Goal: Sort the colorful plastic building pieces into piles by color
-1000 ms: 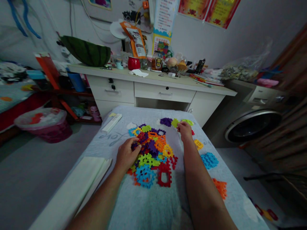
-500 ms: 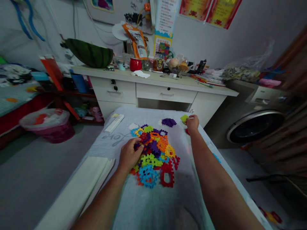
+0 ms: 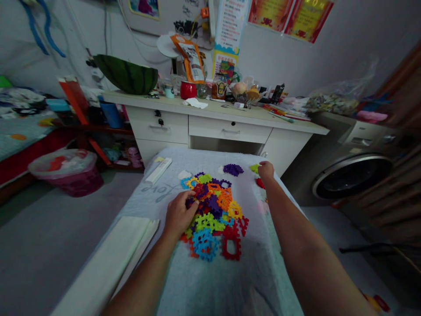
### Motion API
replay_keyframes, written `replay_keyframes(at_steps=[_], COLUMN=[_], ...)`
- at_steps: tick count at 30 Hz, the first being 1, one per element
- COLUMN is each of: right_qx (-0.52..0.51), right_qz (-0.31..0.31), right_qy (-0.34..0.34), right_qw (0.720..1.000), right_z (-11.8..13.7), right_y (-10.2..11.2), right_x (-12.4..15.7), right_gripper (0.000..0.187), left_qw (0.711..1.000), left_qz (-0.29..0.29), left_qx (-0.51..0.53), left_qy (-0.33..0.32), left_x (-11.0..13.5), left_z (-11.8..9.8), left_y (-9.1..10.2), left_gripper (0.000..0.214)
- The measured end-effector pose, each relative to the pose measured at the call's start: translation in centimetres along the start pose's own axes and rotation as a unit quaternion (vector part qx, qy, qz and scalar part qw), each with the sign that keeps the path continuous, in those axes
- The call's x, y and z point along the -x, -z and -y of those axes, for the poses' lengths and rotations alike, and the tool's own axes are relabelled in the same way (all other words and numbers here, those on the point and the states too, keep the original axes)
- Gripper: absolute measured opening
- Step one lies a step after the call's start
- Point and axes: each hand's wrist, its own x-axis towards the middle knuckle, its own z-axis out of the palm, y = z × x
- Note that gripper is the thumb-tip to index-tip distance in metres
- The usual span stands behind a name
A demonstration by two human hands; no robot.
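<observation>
White desk (image 3: 246, 131) beyond cloth-covered table (image 3: 200, 162); left fingers (image 3: 184, 195) parted at coloured pile (image 3: 215, 205); right fingers (image 3: 262, 165): grip unclear.

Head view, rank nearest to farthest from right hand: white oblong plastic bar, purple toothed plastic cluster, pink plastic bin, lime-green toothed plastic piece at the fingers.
From the right hand:
1. Lime-green toothed plastic piece: right at the fingers.
2. Purple toothed plastic cluster: to its left.
3. White oblong plastic bar: table's far left.
4. Pink plastic bin: floor, left of the table.
</observation>
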Motion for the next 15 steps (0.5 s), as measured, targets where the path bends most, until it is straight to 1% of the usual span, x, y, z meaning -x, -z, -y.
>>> replay_keyframes(at_steps=[3, 5, 6, 8, 9, 10, 12, 13, 15], right_qx=[0.027, 0.032, 0.028, 0.008, -0.001, -0.004, 0.011, 0.023, 0.050], right_qz=[-0.031, -0.014, 0.012, 0.100, 0.158, 0.217, 0.318, 0.354, 0.405], right_qy=[0.014, 0.031, 0.041, 0.070, 0.095, 0.124, 0.196, 0.228, 0.277], right_qw=[0.999, 0.999, 0.999, 0.992, 0.983, 0.968, 0.928, 0.907, 0.870], right_z=[0.6, 1.3, 1.8, 3.2, 3.9, 4.8, 6.5, 7.3, 8.9], right_y=[0.6, 0.4, 0.1, -0.8, -1.4, -2.1, -3.7, -4.5, -6.3], right_x=[1.1, 2.5, 3.3, 5.3, 6.4, 7.5, 9.4, 10.2, 11.4], right_gripper=[0.023, 0.025, 0.023, 0.017, 0.016, 0.017, 0.022, 0.024, 0.029], left_qw=[1.000, 1.000, 1.000, 1.000, 1.000, 1.000, 0.999, 0.999, 0.997], left_qz=[-0.002, -0.003, -0.003, -0.003, -0.005, -0.009, -0.023, -0.033, -0.056], left_qx=[0.002, 0.006, 0.008, 0.013, 0.016, 0.020, 0.030, 0.036, 0.049], left_qy=[-0.001, 0.000, 0.000, 0.000, -0.002, -0.004, -0.013, -0.017, -0.018], left_x=[0.0, 0.0, 0.0, 0.1, 0.0, 0.0, 0.0, -0.1, -0.1], left_z=[0.0, 0.1, 0.2, 0.3, 0.4, 0.4, 0.3, 0.3, 0.1], left_y=[0.0, -0.1, -0.2, -0.3, -0.4, -0.4, -0.3, -0.3, -0.1], left_gripper=[0.027, 0.027, 0.026, 0.027, 0.026, 0.026, 0.024, 0.023, 0.022])
